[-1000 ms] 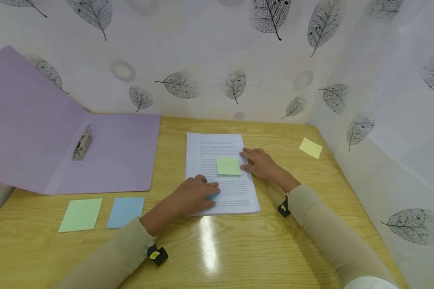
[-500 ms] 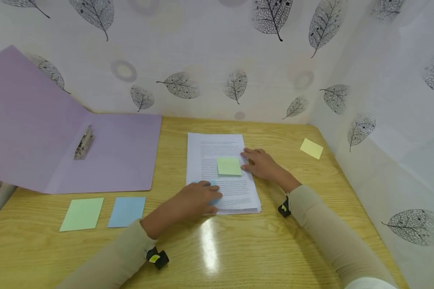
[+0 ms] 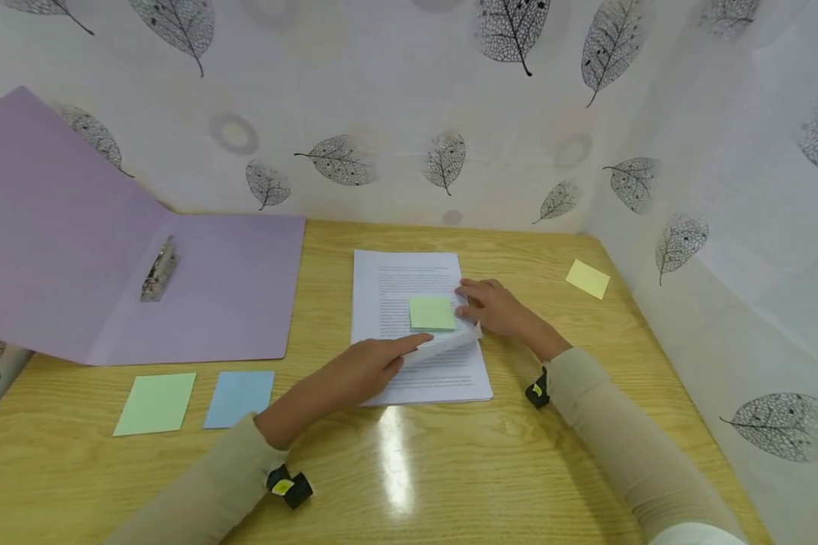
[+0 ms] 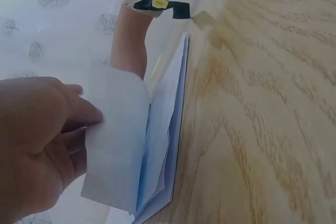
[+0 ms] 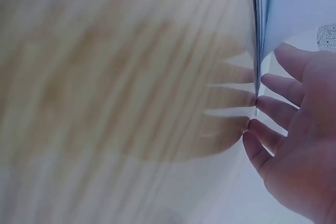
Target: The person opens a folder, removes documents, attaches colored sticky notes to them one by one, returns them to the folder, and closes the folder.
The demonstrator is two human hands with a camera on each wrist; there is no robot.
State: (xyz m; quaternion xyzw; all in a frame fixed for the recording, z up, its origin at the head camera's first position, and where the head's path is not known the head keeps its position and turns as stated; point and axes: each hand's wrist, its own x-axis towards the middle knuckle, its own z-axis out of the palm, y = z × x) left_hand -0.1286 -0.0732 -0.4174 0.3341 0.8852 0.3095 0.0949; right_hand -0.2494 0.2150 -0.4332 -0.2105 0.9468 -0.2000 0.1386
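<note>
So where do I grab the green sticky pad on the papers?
I'd pinch the green sticky pad by its left and right edges, coming from above and the right. It's square and lies flat on the papers, with straight sides to catch. The right hand is just beside it, while the lifted page and left hand crowd its near side.
</note>
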